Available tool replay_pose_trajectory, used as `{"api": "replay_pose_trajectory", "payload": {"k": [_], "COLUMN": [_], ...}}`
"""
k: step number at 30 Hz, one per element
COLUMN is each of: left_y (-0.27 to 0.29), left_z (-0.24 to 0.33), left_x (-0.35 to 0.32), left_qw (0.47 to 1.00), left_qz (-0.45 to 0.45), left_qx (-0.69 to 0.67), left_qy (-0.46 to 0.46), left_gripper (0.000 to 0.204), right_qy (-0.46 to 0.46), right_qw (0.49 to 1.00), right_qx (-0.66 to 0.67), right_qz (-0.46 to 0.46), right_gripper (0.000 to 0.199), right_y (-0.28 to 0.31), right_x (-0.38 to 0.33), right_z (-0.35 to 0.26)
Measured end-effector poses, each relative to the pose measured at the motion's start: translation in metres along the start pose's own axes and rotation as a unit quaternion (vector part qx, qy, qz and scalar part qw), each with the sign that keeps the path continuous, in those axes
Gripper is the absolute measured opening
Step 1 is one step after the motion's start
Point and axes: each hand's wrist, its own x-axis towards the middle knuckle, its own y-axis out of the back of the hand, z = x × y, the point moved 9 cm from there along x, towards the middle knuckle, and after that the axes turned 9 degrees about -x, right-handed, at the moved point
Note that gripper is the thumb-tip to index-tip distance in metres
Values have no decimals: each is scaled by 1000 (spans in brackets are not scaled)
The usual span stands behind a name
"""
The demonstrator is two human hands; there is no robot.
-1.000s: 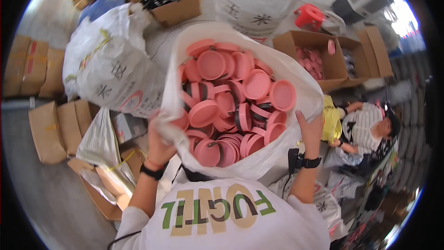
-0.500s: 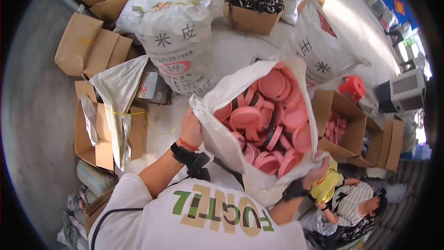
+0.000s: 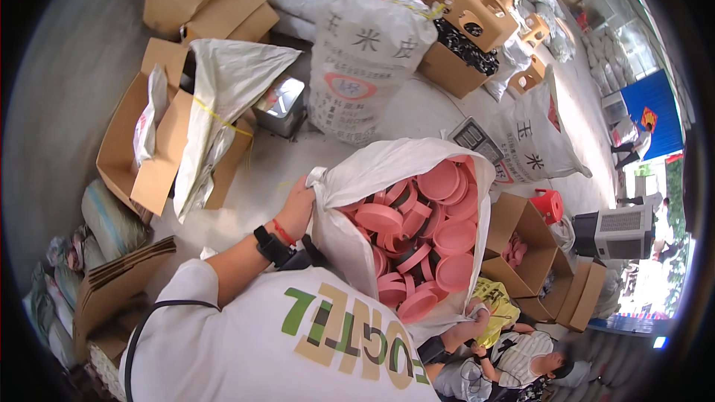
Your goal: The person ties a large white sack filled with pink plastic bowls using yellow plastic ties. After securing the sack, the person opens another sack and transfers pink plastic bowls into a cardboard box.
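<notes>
A person's left hand (image 3: 298, 208) clenches the rim of a white sack (image 3: 387, 175) brimming with pink lids (image 3: 424, 231), right hand (image 3: 477, 311) gripping the opposite edge; tilted this steeply, lids risk spilling toward the open cardboard box (image 3: 532, 253)

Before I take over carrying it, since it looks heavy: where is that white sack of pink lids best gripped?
Probably at the rolled rim of the white sack, on two opposite sides, coming from outside the mouth. The left hand already bunches the rim on one side; the right hand is at the opposite edge. The mouth gapes and the pink lids are heaped near the top, so gathered fabric likely holds better than the smooth wall.
</notes>
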Motion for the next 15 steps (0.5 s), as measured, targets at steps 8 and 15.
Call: {"api": "replay_pose_trajectory", "payload": {"k": [8, 15], "left_y": [61, 74], "left_z": [78, 139], "left_x": [-54, -68], "left_qw": [995, 988], "left_qz": [1, 33], "left_qx": [81, 90], "left_qy": [-53, -125], "left_gripper": [31, 35], "right_qy": [-8, -70], "right_qw": [999, 995], "right_qx": [23, 69], "right_qz": [39, -15], "right_gripper": [14, 14], "right_y": [-30, -83], "right_x": [-91, -92], "right_z": [21, 44]}}
